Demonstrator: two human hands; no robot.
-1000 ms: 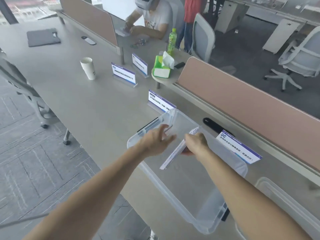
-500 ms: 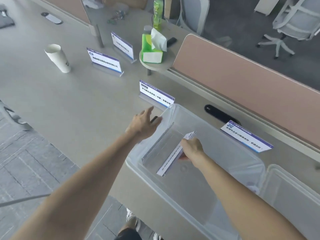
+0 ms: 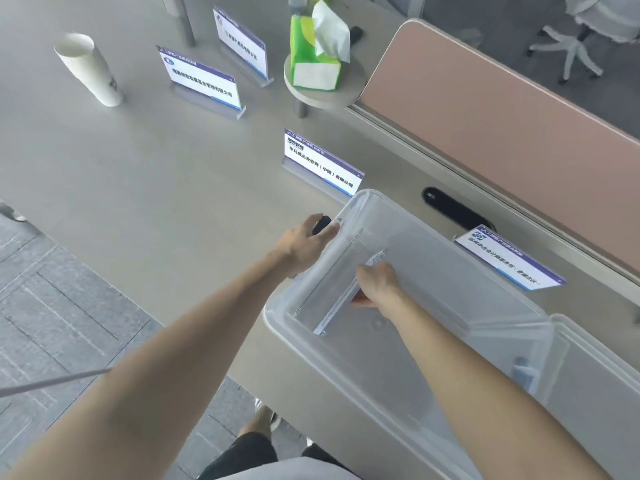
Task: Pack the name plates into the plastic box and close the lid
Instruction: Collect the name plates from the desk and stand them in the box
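A clear plastic box (image 3: 450,237) stands open at the desk's front edge. Inside it, my right hand (image 3: 377,285) holds a name plate (image 3: 343,303) edge-on, close beside a second plate (image 3: 325,275) that leans on the box's left wall. My left hand (image 3: 304,245) grips the box's left end at its black latch. Several more plates stand on the desk: one (image 3: 320,162) just behind the box, one (image 3: 507,259) to its right, two (image 3: 201,77) (image 3: 240,41) farther back. The clear lid (image 3: 602,372) lies to the box's right.
A white paper cup (image 3: 91,69) stands at the back left. A green tissue box (image 3: 317,60) sits on a small round shelf by the pink divider (image 3: 502,109). A black cable port (image 3: 453,209) is behind the box. The floor drops off left of the desk.
My right hand has lowered the name plate deeper into the box, next to the leaning plate. My left hand has moved from above the box to its left end. The view has tilted downward.
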